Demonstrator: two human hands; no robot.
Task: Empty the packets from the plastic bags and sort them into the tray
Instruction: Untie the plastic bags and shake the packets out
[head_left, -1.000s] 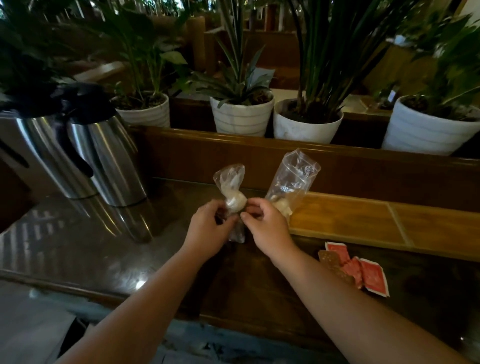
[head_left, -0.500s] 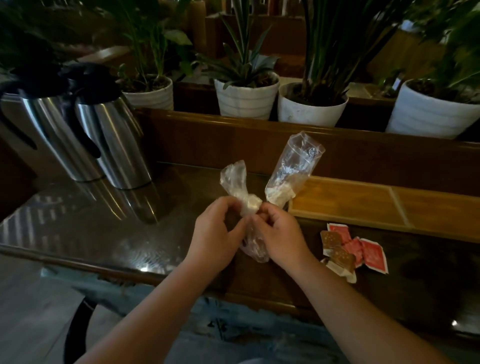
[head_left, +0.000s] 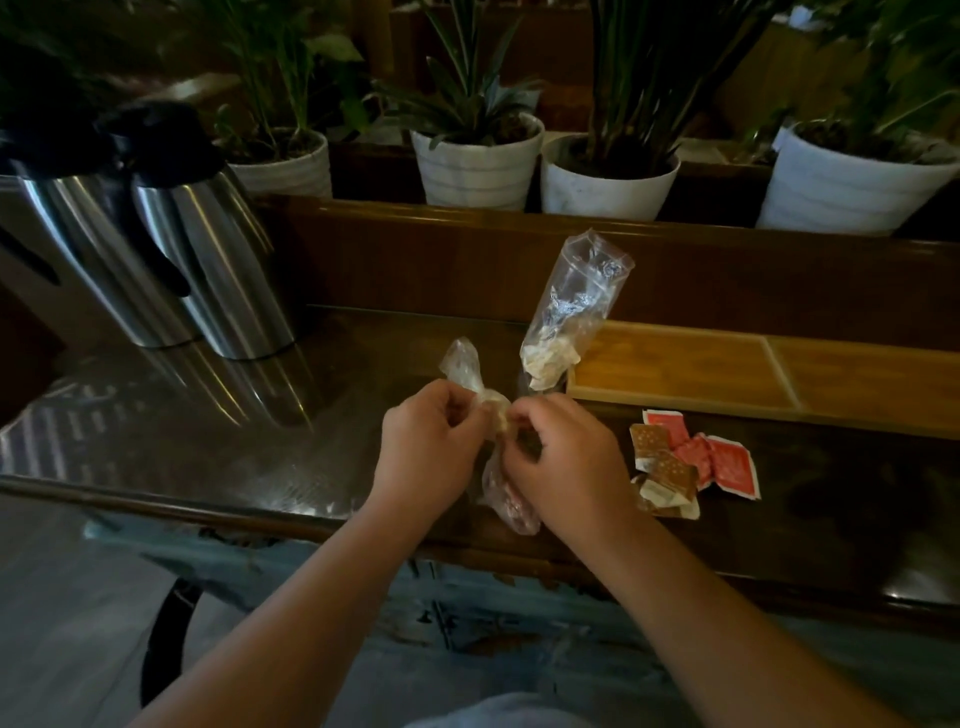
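My left hand (head_left: 428, 447) and my right hand (head_left: 563, 460) both pinch the knot of a small clear plastic bag (head_left: 501, 493) above the dark table. Its twisted top (head_left: 462, 364) sticks up behind my left hand and its filled bottom hangs between my wrists. A second clear bag (head_left: 569, 312) stands tilted behind my right hand, with pale packets in its lower end. It rests at the left end of the wooden tray (head_left: 727, 371), which has a divider. Red packets (head_left: 719, 457) and brown packets (head_left: 662, 467) lie loose on the table right of my right hand.
Two steel thermos jugs (head_left: 208, 260) stand at the back left of the glossy table (head_left: 208, 426). A wooden ledge behind carries several white plant pots (head_left: 475, 166). The table's front edge runs just below my wrists.
The view has tilted down and both hands with the knotted bag have come closer to me. The fingers keep working at the knot, and more of the bag's bottom hangs below them.
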